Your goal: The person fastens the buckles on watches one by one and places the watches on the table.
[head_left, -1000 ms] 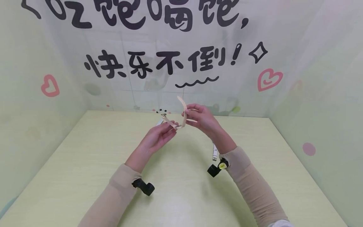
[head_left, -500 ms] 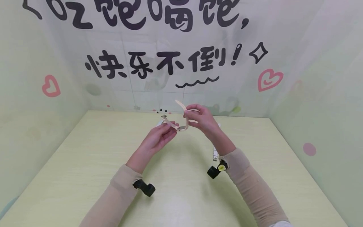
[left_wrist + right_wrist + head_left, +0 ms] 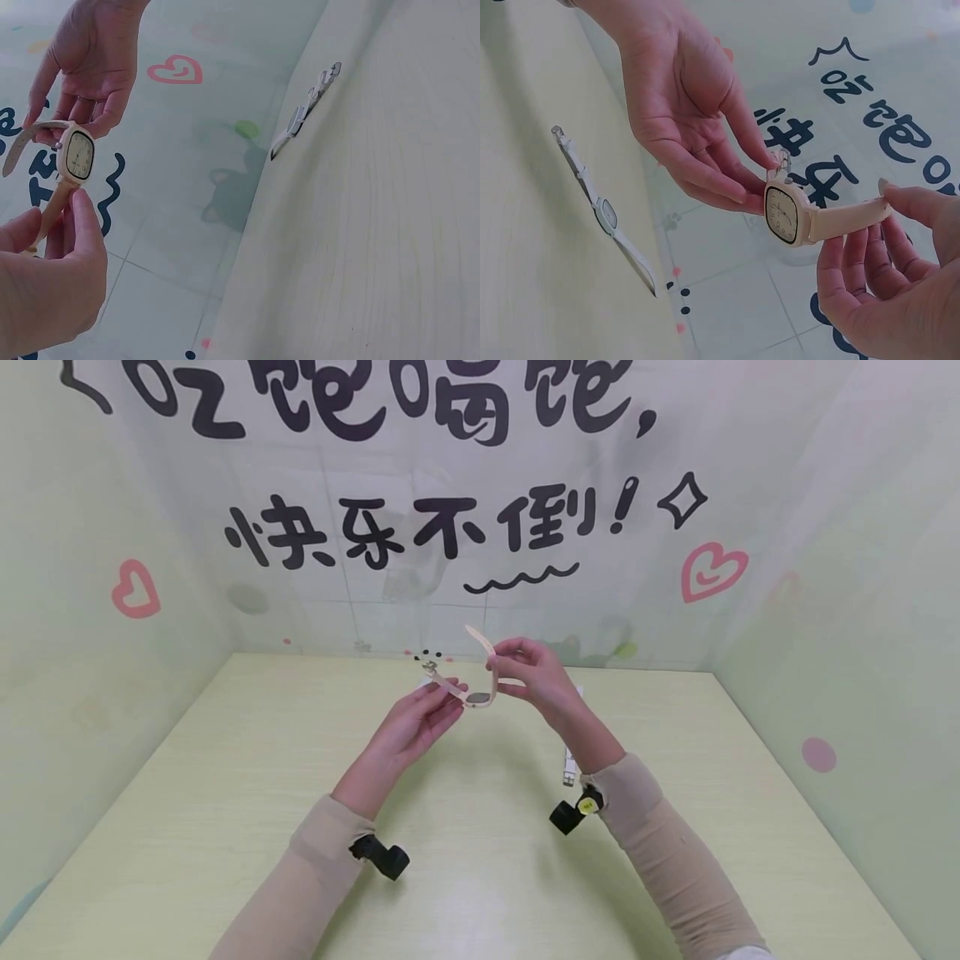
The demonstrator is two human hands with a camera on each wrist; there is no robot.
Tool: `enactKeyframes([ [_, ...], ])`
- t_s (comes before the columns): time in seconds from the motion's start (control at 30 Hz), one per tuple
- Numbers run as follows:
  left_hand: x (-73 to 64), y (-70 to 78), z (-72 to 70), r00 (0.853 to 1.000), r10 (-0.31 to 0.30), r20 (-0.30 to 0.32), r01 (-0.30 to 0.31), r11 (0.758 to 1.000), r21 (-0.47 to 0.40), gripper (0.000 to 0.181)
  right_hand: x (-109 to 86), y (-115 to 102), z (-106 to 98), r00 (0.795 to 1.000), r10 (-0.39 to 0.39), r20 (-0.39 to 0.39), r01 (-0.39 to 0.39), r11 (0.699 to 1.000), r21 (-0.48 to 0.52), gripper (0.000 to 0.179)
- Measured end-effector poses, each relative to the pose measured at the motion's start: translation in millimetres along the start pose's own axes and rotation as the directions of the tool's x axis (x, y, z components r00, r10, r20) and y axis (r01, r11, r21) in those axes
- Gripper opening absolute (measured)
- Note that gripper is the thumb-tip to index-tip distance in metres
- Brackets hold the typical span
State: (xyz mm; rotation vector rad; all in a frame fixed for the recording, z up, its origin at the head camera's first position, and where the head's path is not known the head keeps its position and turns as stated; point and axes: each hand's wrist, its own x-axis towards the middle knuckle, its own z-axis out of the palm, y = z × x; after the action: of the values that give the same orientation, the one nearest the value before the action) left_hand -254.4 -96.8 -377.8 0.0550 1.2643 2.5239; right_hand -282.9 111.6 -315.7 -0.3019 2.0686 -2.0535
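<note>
Above the far part of the table, both hands hold a pale pink wristwatch (image 3: 477, 699) with a rounded-square face and an unfastened strap. My left hand (image 3: 416, 722) pinches the strap half with the metal buckle (image 3: 429, 667), close to the case. With thumb and fingers, my right hand (image 3: 536, 681) pinches the other half, whose free tip sticks up past the fingers. In the right wrist view the watch face (image 3: 782, 215) is turned to the camera, and the left wrist view shows the dial (image 3: 79, 156) and crown as well.
A white wristwatch (image 3: 570, 767) lies on the table (image 3: 480, 860), partly behind my right forearm. Another white wristwatch (image 3: 607, 214) lies stretched out at the far left, mostly covered by my left hand in the head view. Printed wall sheets stand behind and at both sides.
The watch has tilted, so its face now shows in the head view. The free strap tip has dropped slightly and leans further left. Both hands keep their hold.
</note>
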Motion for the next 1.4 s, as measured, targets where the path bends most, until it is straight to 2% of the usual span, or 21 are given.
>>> enactKeyframes([
  [0.37, 0.2, 1.4, 0.3, 0.999, 0.025, -0.048, -0.025, 1.000, 0.007, 0.039, -1.8, 1.1, -0.6, 1.000, -0.010, -0.006, 0.010, 1.000, 0.006, 0.015],
  [0.77, 1.7, 1.5, -0.4, 0.997, 0.059, -0.047, -0.057, 0.997, 0.043, 0.042, -2.0, 4.3, -2.3, 1.000, -0.007, -0.004, 0.007, 1.000, 0.016, 0.015],
  [1.0, 0.8, 2.1, 0.3, 0.995, 0.080, -0.058, -0.078, 0.996, 0.037, 0.032, -2.5, 6.5, -3.1, 1.000, -0.006, 0.003, 0.006, 1.000, 0.022, 0.017],
  [1.27, 1.9, 2.3, 0.0, 0.992, 0.097, -0.076, -0.096, 0.995, 0.018, 0.020, -3.7, 7.2, -3.8, 1.000, -0.003, 0.006, 0.003, 1.000, 0.008, 0.028],
  [1.4, 2.9, 2.4, -0.4, 0.991, 0.109, -0.079, -0.107, 0.994, 0.025, 0.016, -4.6, 7.2, -3.4, 1.000, -0.003, 0.006, 0.003, 1.000, 0.010, 0.026],
])
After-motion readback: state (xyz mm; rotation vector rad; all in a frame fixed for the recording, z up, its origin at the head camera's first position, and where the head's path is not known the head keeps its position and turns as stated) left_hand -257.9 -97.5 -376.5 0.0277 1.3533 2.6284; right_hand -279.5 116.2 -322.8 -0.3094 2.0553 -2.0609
